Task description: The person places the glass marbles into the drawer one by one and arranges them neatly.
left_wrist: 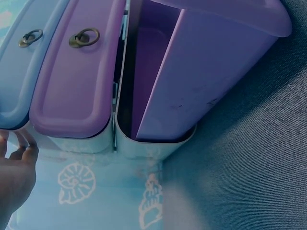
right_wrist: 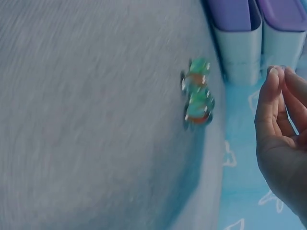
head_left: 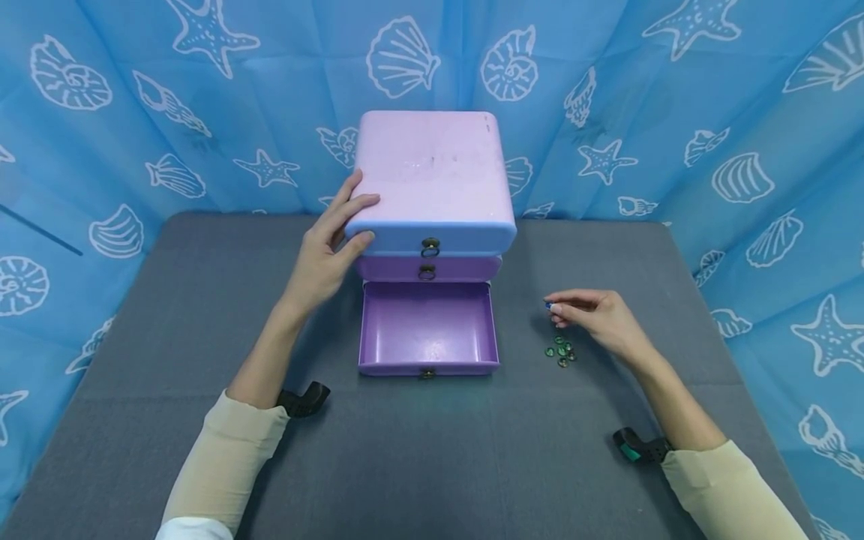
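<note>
A small drawer unit (head_left: 432, 172) has a pink top, a blue top drawer (head_left: 391, 240) and a purple middle drawer (head_left: 466, 268), both pushed in. Its purple bottom drawer (head_left: 428, 322) is pulled out, with a bare inside. My left hand (head_left: 320, 259) rests on the unit's left front corner, thumb on the blue front and fingers spread along the top and side. My right hand (head_left: 601, 315) pinches a small blue piece (head_left: 549, 305) between thumb and fingertips, right of the unit. Just below that hand lie several small green, glass-like marbles (head_left: 562, 351), blurred in the right wrist view.
Grey cloth covers the table (head_left: 432, 465). A blue curtain (head_left: 270, 97) with white shell prints hangs behind and beside it. Ring pulls (left_wrist: 85, 37) stick out from the drawer fronts. A black wrist mount (head_left: 304, 400) is on each arm.
</note>
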`<state>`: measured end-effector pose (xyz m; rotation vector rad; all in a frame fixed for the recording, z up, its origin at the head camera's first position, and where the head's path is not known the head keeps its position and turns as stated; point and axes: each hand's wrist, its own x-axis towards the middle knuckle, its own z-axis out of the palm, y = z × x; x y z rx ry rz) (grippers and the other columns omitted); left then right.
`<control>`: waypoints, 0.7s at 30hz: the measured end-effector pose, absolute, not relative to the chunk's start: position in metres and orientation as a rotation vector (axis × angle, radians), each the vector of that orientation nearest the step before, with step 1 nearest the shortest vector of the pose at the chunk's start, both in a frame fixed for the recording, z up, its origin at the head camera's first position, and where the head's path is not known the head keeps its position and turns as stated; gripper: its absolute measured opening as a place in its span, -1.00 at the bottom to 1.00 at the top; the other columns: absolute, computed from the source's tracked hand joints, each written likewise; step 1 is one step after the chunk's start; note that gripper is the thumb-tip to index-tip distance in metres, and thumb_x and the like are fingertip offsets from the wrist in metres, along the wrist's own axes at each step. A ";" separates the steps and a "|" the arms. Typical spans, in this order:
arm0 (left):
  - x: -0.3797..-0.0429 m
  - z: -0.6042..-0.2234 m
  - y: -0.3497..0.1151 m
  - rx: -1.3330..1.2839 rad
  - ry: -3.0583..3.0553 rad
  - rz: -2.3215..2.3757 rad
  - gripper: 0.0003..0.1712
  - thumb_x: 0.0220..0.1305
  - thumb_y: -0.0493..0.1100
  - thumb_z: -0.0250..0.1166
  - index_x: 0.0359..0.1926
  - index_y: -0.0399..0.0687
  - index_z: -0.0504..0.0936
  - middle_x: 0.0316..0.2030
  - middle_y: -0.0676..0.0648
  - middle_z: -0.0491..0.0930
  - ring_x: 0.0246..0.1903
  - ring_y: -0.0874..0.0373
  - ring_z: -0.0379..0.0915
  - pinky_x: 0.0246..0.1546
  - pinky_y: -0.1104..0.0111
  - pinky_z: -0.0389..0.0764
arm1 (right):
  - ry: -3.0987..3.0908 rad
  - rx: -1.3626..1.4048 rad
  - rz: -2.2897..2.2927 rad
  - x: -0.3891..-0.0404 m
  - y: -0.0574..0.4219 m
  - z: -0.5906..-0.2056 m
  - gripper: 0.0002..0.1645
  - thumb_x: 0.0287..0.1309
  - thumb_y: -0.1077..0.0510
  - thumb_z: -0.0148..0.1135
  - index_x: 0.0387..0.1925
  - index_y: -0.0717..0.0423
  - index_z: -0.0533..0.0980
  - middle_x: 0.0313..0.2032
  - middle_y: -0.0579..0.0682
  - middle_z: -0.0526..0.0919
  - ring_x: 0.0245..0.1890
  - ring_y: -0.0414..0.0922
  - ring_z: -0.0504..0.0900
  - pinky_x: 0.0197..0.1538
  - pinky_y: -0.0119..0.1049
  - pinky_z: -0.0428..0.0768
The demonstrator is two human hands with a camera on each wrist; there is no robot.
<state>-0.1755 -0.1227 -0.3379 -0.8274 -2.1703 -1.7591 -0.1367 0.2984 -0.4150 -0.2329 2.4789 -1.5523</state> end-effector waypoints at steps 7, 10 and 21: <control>-0.175 -0.338 -0.123 -0.820 -2.180 -1.753 -0.52 0.37 -0.48 0.15 0.30 -0.39 0.41 0.54 -0.21 -0.01 0.52 0.11 -0.13 0.45 0.20 0.14 | 2.489 -0.248 -1.555 -0.135 0.280 -0.407 -0.57 0.33 0.09 0.28 0.03 0.39 0.59 -0.20 0.26 0.71 -0.31 -0.16 0.70 -0.19 -0.23 0.71; -0.176 -0.338 -0.123 -0.823 -2.180 -1.752 -0.52 0.38 -0.48 0.14 0.30 -0.38 0.41 0.54 -0.21 -0.01 0.52 0.11 -0.13 0.45 0.21 0.15 | 2.463 -0.305 -1.609 -0.134 0.273 -0.406 -0.60 0.33 0.14 0.28 0.01 0.42 0.58 -0.22 0.25 0.71 -0.32 -0.12 0.71 -0.20 -0.22 0.71; -0.176 -0.338 -0.123 -0.827 -2.172 -1.763 -0.52 0.38 -0.46 0.15 0.30 -0.38 0.42 0.54 -0.18 0.00 0.52 0.13 -0.12 0.44 0.22 0.16 | 2.342 -0.424 -1.719 -0.138 0.245 -0.403 -0.67 0.32 0.21 0.27 -0.01 0.41 0.59 -0.20 0.21 0.73 -0.26 0.04 0.73 -0.17 -0.11 0.71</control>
